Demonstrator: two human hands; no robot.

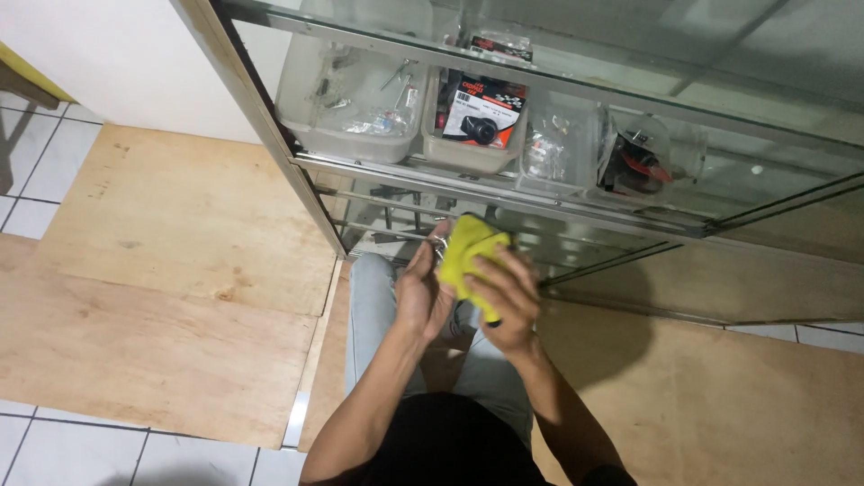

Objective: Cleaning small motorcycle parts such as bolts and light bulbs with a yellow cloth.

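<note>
- Left hand (423,290) is raised in front of the torso, fingers curled narrow around a small shiny metal item (440,245) at its fingertips; what the item is cannot be told, it is mostly hidden.
- Right hand (506,297) is closed on a yellow cloth (470,252), fingers pressed over its lower edge, with a dark bit showing under the palm.
- The cloth sits between the two hands, touching both, and bunches upward and away from the body; its long axis runs roughly from the right fingers up toward the cabinet.
- The metal item lies just left of the cloth, against its left edge, so the left hand is nearer to it and the right hand brings the cloth across from the right.
- Both forearms come up from the bottom of the view and meet over the person's light grey trousers (373,306).
- Just beyond the hands stands a glass display cabinet (270,108) with a metal frame; its lower glass front is close behind the cloth.
- Above the hands, on the cabinet shelf: a clear plastic tub (351,99) of small metal parts, a packaged black part on a red and black card (481,112) almost straight above the cloth, and a round clear container (643,153) up and to the right.
- Left of the left hand and right of the right hand lie plywood floor sheets (162,261); white tiles (54,153) are further left.
</note>
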